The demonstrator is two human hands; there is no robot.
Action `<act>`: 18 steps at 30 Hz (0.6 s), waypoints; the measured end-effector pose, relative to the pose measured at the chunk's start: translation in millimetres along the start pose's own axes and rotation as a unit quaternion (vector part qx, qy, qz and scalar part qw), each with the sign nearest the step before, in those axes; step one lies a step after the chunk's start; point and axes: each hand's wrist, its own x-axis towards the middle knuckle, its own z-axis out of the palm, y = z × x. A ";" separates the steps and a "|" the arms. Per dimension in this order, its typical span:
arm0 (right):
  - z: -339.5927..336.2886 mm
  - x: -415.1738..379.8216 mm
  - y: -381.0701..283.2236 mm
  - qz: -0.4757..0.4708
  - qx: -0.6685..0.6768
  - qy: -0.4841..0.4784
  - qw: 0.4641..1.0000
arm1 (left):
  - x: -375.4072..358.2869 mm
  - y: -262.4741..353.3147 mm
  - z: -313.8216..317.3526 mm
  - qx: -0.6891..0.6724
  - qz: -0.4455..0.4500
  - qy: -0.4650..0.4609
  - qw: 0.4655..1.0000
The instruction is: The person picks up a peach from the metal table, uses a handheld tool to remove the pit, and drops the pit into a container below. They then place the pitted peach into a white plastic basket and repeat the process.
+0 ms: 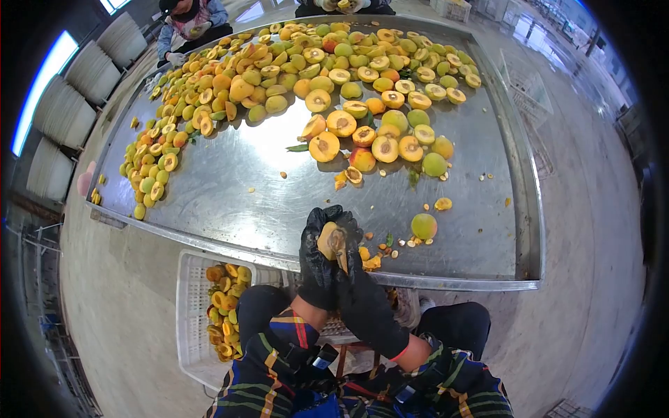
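My left hand (316, 268), in a black glove, is closed around a yellow peach half (326, 240) just above the near edge of the metal table (237, 198). My right hand (366, 306), also black-gloved, is pressed up beside it. Its fingers are closed on a small pitting tool (340, 247), whose metal end rests against the peach; the handle is mostly hidden. To the right lie a whole peach (424, 226), several loose pits and torn bits of orange flesh (371, 262). Beyond my hands a group of cut peaches (341, 123) lies on the metal.
A large heap of peaches (244, 83) covers the far and left parts of the table. Below the near edge stands a white crate (191, 313) holding peach halves. Two people (191, 24) work at the far side. Stacked pale trays (66, 115) line the left wall.
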 end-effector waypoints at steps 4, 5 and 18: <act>-0.5 -2.0 -3.3 -0.008 -0.001 -0.012 1.000 | 1.3 -1.2 -4.7 0.038 0.033 -0.031 0.998; 1.1 -2.8 -1.0 -0.007 -0.001 -0.012 1.000 | 1.7 -1.2 -6.2 0.038 0.033 -0.030 0.998; -2.9 -2.3 -2.2 0.045 0.117 -0.033 0.992 | 3.2 -8.4 -9.8 0.156 0.079 -0.013 0.985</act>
